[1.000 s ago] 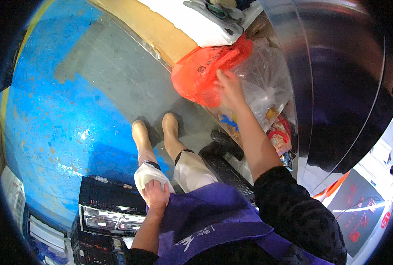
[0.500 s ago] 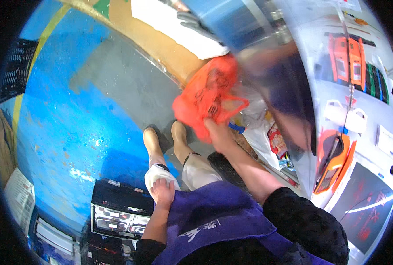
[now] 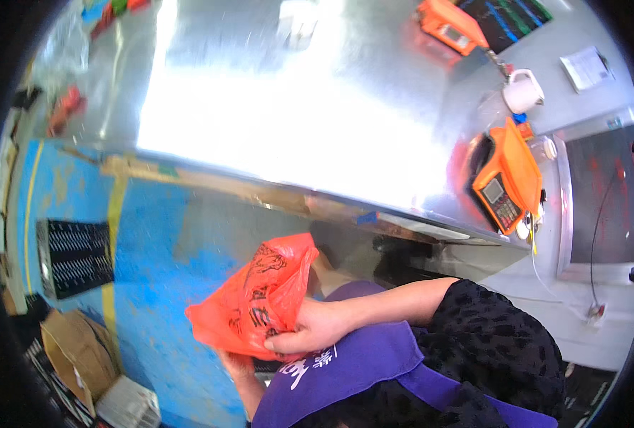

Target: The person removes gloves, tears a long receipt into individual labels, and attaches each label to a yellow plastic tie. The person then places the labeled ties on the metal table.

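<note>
A red plastic bag (image 3: pixel 260 292) with dark print is bunched up in front of my waist. My right hand (image 3: pixel 315 327) is closed on its right side, the thumb lying across the front. My left hand (image 3: pixel 237 365) holds the bag from below and behind, and its fingers are mostly hidden by the plastic. Whether anything is inside the bag cannot be seen. Beneath my right forearm is the purple apron (image 3: pixel 360 364) I wear.
A shiny metal table (image 3: pixel 274 121) stretches ahead, an orange scale (image 3: pixel 506 182) at its right end and another orange scale (image 3: pixel 452 28) farther back. A white jug (image 3: pixel 522 91) stands between them. Left on the blue floor are a black crate (image 3: pixel 76 257) and a cardboard box (image 3: pixel 78 349).
My right hand has drawn the red bag in from low ahead to my waist. My left hand has moved from my leg to the bag. The view has swung up to the table.
</note>
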Demonstrator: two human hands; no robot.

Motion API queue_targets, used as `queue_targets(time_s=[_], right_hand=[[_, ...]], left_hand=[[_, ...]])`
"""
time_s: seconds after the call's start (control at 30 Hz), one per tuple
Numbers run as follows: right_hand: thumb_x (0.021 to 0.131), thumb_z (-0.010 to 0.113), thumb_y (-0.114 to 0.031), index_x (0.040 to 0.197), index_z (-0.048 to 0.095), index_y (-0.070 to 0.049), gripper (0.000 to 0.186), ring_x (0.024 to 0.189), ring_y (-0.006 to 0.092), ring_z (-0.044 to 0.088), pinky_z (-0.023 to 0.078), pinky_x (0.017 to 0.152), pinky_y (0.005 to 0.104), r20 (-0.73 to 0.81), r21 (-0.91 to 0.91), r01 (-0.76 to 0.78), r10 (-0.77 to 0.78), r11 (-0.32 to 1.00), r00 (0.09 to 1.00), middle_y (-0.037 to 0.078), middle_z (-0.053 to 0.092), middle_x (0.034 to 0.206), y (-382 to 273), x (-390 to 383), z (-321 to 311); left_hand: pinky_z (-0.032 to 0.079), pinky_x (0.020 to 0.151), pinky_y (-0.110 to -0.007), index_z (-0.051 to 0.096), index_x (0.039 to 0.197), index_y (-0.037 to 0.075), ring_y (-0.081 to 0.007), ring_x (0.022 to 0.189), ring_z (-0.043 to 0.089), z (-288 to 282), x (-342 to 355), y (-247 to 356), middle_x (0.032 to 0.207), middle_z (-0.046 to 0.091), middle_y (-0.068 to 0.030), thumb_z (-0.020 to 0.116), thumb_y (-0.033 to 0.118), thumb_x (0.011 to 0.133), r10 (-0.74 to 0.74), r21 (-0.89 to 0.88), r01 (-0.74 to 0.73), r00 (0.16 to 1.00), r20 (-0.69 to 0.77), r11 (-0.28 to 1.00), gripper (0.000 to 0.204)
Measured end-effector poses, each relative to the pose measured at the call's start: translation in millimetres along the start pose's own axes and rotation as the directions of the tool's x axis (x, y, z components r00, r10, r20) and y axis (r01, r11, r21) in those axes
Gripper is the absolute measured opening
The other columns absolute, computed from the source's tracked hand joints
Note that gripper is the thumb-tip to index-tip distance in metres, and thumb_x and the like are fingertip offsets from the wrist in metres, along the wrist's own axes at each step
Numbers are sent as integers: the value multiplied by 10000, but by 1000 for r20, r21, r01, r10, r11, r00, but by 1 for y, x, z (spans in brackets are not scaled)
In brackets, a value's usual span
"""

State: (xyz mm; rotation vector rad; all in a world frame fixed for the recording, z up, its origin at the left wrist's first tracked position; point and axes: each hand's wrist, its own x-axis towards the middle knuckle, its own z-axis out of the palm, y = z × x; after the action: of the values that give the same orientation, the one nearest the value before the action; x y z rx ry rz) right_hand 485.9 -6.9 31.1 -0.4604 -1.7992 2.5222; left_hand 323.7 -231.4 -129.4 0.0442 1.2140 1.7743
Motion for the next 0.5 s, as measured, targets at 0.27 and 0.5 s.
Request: queue_targets(time_s=[0.27,0.5], right_hand=[[881,702,-54,1232,593,-17,369,1040,168,652,536,887,348,-493,222,420,-271,880,827,76,676,1118,-171,-111,-24],[1034,555,-203,1150,654,-2,252,930,215,707,551,887,376,-669,-125,873,-690,472,277,111,731,999,-233,-183,-183]], left_hand=[[439,1071,-384,406,1474,18,-239,1303,511,180,68,132,1417,521,-116,672,232,941,118,235,-231,903,414,944,633],[565,810,-350,386,1449,10,-203,1061,620,447,158,59,1222,597,-126,640,360,994,-163,280,-40,730,664,959,628]])
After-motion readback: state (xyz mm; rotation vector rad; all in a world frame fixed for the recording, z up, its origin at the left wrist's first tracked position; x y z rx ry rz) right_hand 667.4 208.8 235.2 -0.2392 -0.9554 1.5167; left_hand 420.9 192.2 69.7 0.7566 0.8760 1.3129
